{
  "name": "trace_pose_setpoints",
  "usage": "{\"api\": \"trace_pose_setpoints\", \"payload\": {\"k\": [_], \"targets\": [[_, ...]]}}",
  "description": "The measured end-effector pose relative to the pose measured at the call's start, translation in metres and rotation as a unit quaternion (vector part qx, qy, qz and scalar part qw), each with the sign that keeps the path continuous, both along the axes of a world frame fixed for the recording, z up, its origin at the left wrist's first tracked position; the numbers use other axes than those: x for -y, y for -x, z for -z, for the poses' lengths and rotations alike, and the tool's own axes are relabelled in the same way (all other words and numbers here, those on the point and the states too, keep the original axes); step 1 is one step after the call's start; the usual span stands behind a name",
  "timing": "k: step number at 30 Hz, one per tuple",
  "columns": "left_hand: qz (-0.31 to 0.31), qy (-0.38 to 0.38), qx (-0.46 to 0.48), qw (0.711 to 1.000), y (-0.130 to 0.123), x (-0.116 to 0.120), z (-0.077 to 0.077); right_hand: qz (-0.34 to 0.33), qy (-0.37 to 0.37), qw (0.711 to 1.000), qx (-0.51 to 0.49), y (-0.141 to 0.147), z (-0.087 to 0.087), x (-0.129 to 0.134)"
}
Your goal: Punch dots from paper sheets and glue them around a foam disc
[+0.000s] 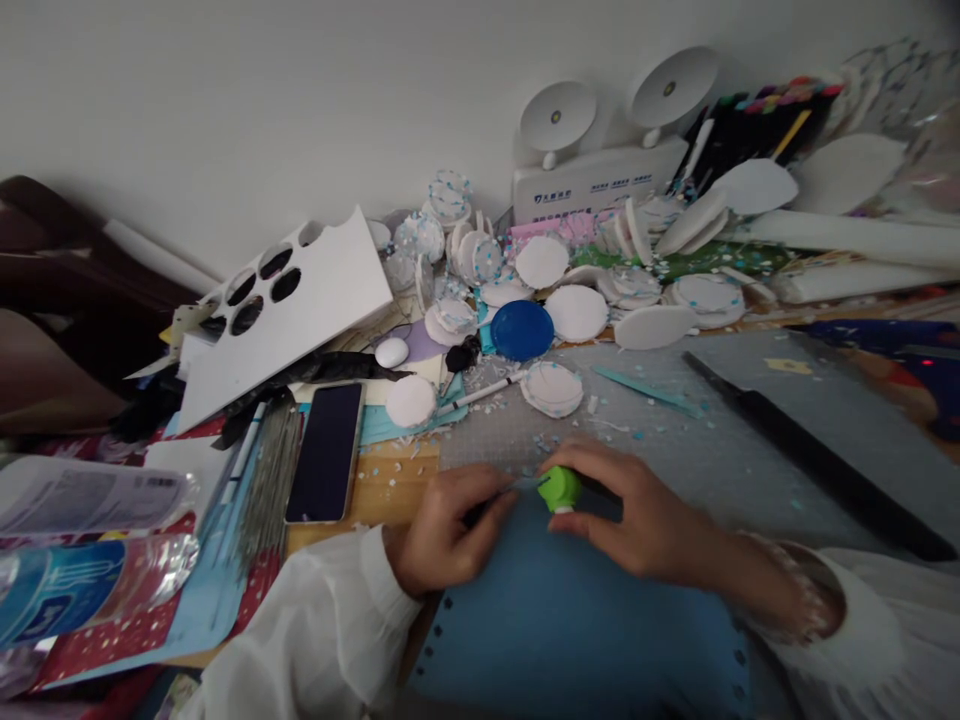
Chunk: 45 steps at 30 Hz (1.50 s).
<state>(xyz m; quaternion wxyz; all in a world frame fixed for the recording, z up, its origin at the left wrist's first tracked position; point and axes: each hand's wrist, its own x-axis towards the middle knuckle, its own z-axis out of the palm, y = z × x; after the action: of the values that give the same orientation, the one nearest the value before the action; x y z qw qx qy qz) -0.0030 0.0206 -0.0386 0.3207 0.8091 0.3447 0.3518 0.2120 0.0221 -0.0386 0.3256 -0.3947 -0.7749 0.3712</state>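
A small bright green object (pixel 559 488) with a white part at its lower end is pinched between the thumb and fingers of my right hand (pixel 637 510). My left hand (pixel 454 525) is closed just left of it, its thumb and index finger pinching a thin, blurred piece that reaches toward the green object. What that piece is cannot be made out. Both hands are over a blue sheet (pixel 585 620) with small dark marks along its side edges. Behind the hands lies a grey cutting mat (pixel 495 440) with small scraps on it.
White foam discs (pixel 577 313) and a blue disc (pixel 523 330) are heaped behind the mat. A black-handled knife (pixel 825 460) lies at the right. On the left are a phone (pixel 325 452), a bundle of wires (pixel 268 480), a bottle (pixel 90 585) and a white board with holes (pixel 300 320).
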Motion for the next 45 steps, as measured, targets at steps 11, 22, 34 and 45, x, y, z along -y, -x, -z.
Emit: {"api": "trace_pose_setpoints", "payload": {"k": [11, 22, 34, 45], "targets": [[0.030, 0.071, -0.040, 0.996, -0.008, -0.003, -0.009, -0.005, -0.094, 0.995, 0.034, 0.006, 0.004, 0.004], [0.009, -0.017, -0.060, 0.998, -0.008, 0.001, -0.001, -0.010, -0.157, 0.987, 0.013, 0.010, 0.006, 0.003], [0.027, 0.013, -0.045, 0.999, 0.002, -0.003, -0.002, -0.001, -0.096, 0.994, 0.042, 0.001, 0.007, 0.000], [0.009, 0.073, -0.009, 0.997, 0.003, -0.005, -0.009, 0.002, -0.077, 0.996, 0.050, -0.003, 0.007, -0.002]]}}
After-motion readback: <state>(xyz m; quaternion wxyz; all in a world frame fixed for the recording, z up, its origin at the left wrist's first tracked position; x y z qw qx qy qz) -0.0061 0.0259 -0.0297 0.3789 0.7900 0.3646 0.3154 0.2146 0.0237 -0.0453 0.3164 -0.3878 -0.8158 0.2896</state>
